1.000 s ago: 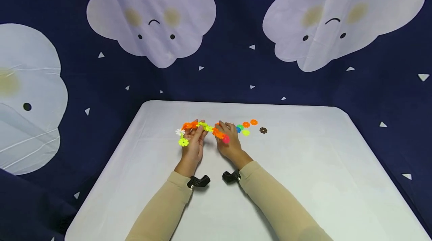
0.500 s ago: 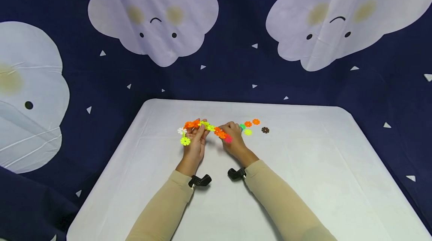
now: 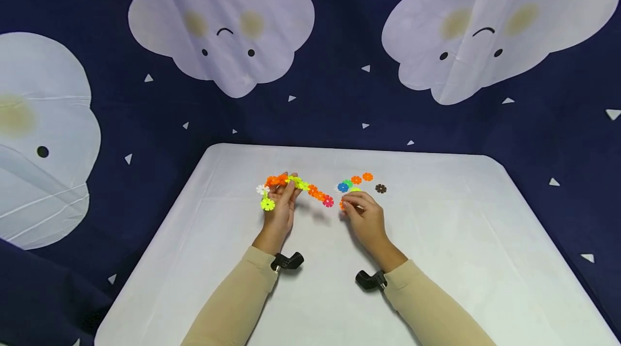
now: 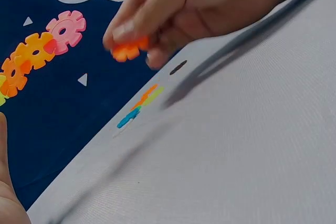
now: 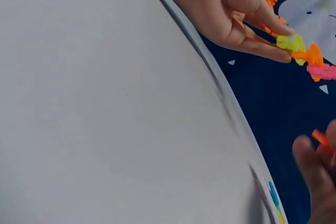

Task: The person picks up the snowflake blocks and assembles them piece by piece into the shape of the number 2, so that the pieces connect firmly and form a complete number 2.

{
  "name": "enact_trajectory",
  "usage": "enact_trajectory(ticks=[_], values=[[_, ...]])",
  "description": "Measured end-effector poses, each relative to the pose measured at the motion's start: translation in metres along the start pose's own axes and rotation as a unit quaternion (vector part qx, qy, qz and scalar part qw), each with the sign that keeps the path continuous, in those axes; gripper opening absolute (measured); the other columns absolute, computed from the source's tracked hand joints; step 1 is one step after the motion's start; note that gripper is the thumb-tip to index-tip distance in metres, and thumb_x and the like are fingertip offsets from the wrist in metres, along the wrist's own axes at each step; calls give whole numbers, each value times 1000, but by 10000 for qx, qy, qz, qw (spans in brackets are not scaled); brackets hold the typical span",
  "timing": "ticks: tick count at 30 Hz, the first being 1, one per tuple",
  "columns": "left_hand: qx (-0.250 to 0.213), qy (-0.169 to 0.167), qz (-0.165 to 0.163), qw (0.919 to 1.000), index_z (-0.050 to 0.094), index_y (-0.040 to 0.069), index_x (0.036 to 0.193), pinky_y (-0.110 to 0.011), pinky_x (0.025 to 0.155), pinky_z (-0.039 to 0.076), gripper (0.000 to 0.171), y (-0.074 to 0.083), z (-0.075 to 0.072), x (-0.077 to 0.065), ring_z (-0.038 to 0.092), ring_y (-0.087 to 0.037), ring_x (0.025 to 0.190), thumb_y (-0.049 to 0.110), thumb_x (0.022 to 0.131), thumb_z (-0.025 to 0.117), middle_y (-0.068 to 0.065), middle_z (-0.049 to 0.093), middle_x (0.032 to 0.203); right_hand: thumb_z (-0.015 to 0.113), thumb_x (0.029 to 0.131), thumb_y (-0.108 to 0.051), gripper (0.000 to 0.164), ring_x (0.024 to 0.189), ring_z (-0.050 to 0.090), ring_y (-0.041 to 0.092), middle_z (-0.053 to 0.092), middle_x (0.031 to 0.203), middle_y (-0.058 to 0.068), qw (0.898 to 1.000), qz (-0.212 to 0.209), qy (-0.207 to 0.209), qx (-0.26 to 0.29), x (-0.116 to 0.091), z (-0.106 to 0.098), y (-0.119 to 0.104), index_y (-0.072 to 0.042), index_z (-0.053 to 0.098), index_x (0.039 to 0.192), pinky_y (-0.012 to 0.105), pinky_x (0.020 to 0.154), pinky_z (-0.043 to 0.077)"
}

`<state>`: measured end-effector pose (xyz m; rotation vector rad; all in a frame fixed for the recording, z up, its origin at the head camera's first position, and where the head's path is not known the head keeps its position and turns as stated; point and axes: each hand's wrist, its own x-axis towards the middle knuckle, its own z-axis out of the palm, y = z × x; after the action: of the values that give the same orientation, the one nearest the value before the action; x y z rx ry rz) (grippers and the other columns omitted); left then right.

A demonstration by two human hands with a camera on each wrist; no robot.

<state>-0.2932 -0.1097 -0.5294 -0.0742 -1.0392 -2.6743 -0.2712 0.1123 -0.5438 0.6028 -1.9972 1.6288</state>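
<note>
My left hand point(image 3: 282, 207) pinches a chain of interlocked flower-shaped plastic discs point(image 3: 297, 181) near its middle, held above the table. The chain runs from a yellow disc point(image 3: 267, 204) and a white one at the left, through orange and yellow-green ones, to a pink disc point(image 4: 66, 31) at its right end. Just right of that end, my right hand point(image 3: 367, 219) pinches a loose orange disc point(image 4: 129, 50) between thumb and fingers. A gap separates this disc from the chain. Fingers cover part of it in every view.
Loose discs lie on the white table point(image 3: 436, 238) beyond my right hand: blue point(image 3: 343, 187), green point(image 3: 347, 183), orange point(image 3: 367, 177), a partly covered yellow one and a dark brown one point(image 3: 380, 188). A dark blue cloth with clouds point(image 3: 339, 114) hangs behind the table.
My right hand has come back from among the loose discs towards the right and nearer to me, and an orange disc now shows in its fingers. The left hand with the chain stays nearly still.
</note>
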Motion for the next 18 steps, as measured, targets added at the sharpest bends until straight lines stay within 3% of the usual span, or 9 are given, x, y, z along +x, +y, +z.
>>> enact_trajectory(ticks=[4,8,18], values=[[90,-58,45,9999,63,0,130,-34,99,55,27,-1,0,-1,64,-31,123,-3,103,64,-39,49,145,75,93,12,24,108,67,42,65,128,26,9946,675,-220,756,-10,-6,-14,13,73,116,24,90,58],[107,-6,37,9999,63,0,130,-36,101,54,27,0,0,-1,60,-37,129,-4,103,64,-38,51,145,73,94,11,25,114,66,36,63,131,25,9855,1115,-363,1224,-16,-7,-21,13,72,119,28,96,56],[55,8,-13,10000,63,1,129,-36,100,55,27,1,0,-1,59,-38,130,-6,103,63,-41,45,148,73,93,14,23,110,70,25,62,129,31,9711,1145,-335,2068,-22,-6,-25,17,71,116,34,95,57]])
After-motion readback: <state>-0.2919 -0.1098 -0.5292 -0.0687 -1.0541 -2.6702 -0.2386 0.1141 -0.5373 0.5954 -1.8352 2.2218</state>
